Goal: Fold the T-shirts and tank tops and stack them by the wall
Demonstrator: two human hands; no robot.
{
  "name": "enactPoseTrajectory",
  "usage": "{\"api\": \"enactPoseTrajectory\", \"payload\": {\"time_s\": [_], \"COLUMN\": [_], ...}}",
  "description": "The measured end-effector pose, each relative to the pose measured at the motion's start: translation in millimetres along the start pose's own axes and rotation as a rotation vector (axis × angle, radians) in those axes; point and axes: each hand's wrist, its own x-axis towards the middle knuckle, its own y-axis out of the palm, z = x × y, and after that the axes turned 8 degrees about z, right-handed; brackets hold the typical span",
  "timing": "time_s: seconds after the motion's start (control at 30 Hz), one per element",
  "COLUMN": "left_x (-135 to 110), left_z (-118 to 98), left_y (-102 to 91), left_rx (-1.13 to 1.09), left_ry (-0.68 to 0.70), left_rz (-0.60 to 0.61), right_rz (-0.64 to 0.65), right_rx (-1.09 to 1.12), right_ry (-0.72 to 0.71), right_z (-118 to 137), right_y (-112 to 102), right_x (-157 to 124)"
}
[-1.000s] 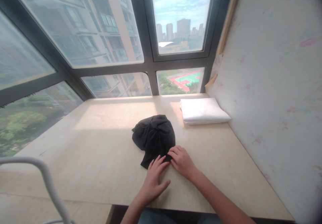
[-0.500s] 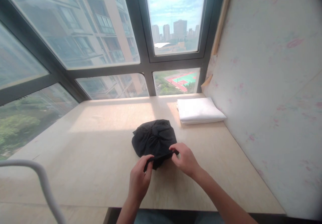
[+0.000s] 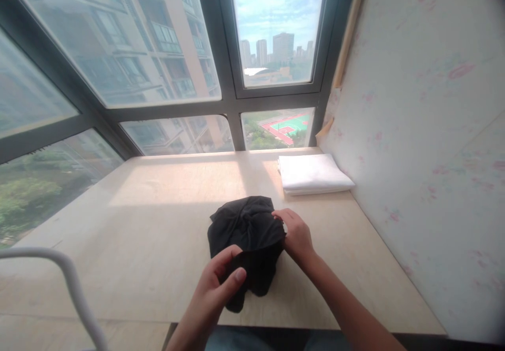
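A black piece of cloth (image 3: 244, 230), gathered and creased in its middle, lies bunched on the pale wooden surface in front of me. Its kind does not show. My left hand (image 3: 219, 277) is at its near left edge, the index finger hooked over the fabric and the thumb some way below it, with black cloth between them. My right hand (image 3: 295, 232) closes round the right edge, and part of its fingers is hidden by the fabric. Between the hands the near edge is raised, and loose folds hang down toward me.
A folded white cloth (image 3: 315, 174) lies at the back right of the wooden surface (image 3: 138, 246), near the flowered wall (image 3: 414, 156). Grey-framed windows (image 3: 231, 101) border the back and left. A curved white tube (image 3: 71, 282) rises at the lower left.
The cloth's near part has opened out and now hangs lower toward me. My right hand has moved slightly up and right. My left thumb has parted from the index finger.
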Motion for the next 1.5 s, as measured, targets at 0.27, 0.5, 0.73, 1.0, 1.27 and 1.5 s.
{"api": "enactPoseTrajectory", "payload": {"time_s": [0.27, 0.5, 0.73, 1.0, 1.27, 1.5], "left_x": [24.2, 36.8, 44.0, 32.7, 40.3, 53.6], "left_z": [6.2, 26.9, 31.9, 12.5, -36.4, -141.5], "left_y": [-63.6, -87.5, -107.2, -133.5, -162.6, -171.0], "left_rx": [-0.163, 0.232, 0.539, 0.417, 0.667, 0.677], "left_ry": [0.119, -0.063, 0.018, -0.056, 0.113, 0.786], "left_rz": [-0.168, -0.029, -0.031, 0.185, 0.065, -0.604], "right_rz": [0.351, 0.341, 0.549, 0.843, 0.214, -0.083], "right_rx": [0.132, 0.256, 0.288, 0.551, -0.026, -0.016], "right_ry": [0.208, 0.226, 0.215, 0.16, -0.096, -0.331], "right_z": [-44.1, -46.7, -39.4, -16.8, 21.6, 103.0], "right_y": [-33.8, -82.6, -92.5, -126.0, -145.3, -205.8], "right_x": [-7.4, -4.3, -9.1, -2.9, 49.8, 105.1]}}
